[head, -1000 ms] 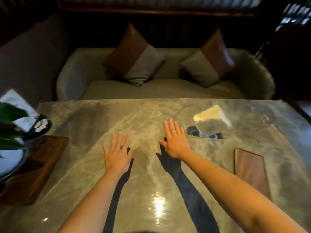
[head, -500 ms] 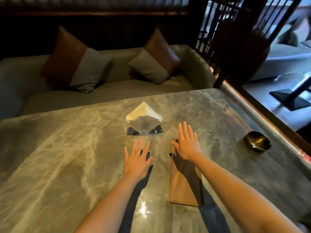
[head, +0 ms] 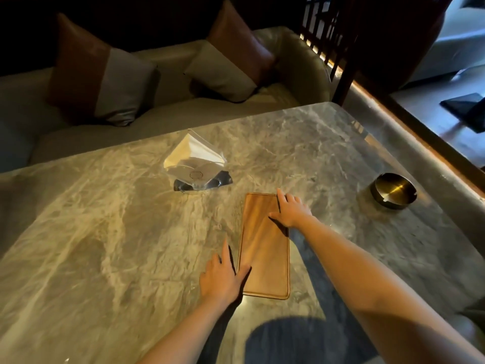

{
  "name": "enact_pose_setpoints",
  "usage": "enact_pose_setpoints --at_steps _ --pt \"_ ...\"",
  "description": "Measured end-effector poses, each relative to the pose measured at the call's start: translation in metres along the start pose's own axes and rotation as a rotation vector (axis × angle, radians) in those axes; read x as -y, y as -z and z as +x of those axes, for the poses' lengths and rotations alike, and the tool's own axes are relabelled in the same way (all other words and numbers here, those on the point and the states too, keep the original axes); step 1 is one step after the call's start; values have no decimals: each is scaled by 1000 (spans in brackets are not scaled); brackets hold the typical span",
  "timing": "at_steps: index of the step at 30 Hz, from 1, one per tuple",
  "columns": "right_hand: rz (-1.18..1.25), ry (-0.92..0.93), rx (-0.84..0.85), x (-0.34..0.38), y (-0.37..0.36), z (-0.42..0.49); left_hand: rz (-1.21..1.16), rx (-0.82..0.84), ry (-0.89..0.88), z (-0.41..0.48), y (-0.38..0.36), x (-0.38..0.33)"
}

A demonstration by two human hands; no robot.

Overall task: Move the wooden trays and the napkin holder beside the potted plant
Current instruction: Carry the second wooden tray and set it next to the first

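Note:
A long wooden tray (head: 265, 248) lies flat on the marble table (head: 105, 232), in the middle. My left hand (head: 221, 277) holds its near left edge, thumb on top and fingers along the outside. My right hand (head: 290, 211) grips the far right edge, thumb on the wood and fingers curled over the rim. Just beyond the tray, to the left, stands a clear napkin holder (head: 195, 166) with white napkins. The potted plant and the other tray are out of view.
A round brass ashtray (head: 393, 190) sits near the table's right edge. Behind the table is a sofa (head: 183, 111) with two cushions. A dark wooden screen (head: 330, 30) stands at the back right, and the floor drops away beyond it.
My view has swung right, away from the plant. Both hands went from hovering flat and open to closing on the wooden tray's edges.

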State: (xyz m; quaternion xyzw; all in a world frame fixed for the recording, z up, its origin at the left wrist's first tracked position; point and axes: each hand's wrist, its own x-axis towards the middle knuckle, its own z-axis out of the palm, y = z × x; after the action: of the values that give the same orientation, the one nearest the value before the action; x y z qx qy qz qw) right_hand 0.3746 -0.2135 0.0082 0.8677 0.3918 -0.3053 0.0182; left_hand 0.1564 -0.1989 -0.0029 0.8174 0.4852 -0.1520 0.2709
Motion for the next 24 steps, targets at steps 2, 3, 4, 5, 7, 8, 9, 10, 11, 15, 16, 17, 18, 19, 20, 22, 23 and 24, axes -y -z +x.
enact_pose_setpoints --at_steps 2,3,4,5,7,8,9,10,11,15,16,17,18,19,20,22,23,24 --pt "5 -16 0 0 0 4 -47 20 56 -7 -3 1" --pt "7 -22 -3 1 0 6 -73 41 82 -11 -4 2" --pt "6 -27 -9 1 1 8 -107 65 107 -14 -7 3" --pt "0 -30 -16 1 2 9 -152 89 128 -17 -9 3" --pt "-5 -32 -23 0 3 12 -265 140 152 -22 -17 3" --pt "-2 -35 -26 0 3 13 -336 167 161 -24 -20 2" --pt "2 -40 -29 0 3 13 -423 190 174 -26 -22 0" --pt "8 -47 -31 0 3 13 -517 210 190 -27 -24 -2" --pt "17 -54 -32 0 3 14 -609 222 210 -27 -25 -4" --pt "101 -119 -27 0 0 12 -852 206 293 -26 -23 -5" --pt "123 -134 -26 0 -1 12 -886 194 314 -26 -22 -4" --pt "142 -148 -28 -1 -3 10 -914 185 333 -26 -21 -2" --pt "161 -162 -32 0 -6 9 -933 176 347 -27 -20 0" --pt "182 -176 -37 1 -8 7 -941 168 353 -28 -19 2" --pt "202 -188 -41 3 -11 6 -942 160 353 -29 -18 5" --pt "253 -210 -49 10 -16 2 -951 137 355 -32 -14 12" --pt "290 -220 -53 14 -18 1 -955 118 353 -32 -12 17" --pt "329 -230 -59 20 -20 -1 -957 99 353 -33 -8 23"
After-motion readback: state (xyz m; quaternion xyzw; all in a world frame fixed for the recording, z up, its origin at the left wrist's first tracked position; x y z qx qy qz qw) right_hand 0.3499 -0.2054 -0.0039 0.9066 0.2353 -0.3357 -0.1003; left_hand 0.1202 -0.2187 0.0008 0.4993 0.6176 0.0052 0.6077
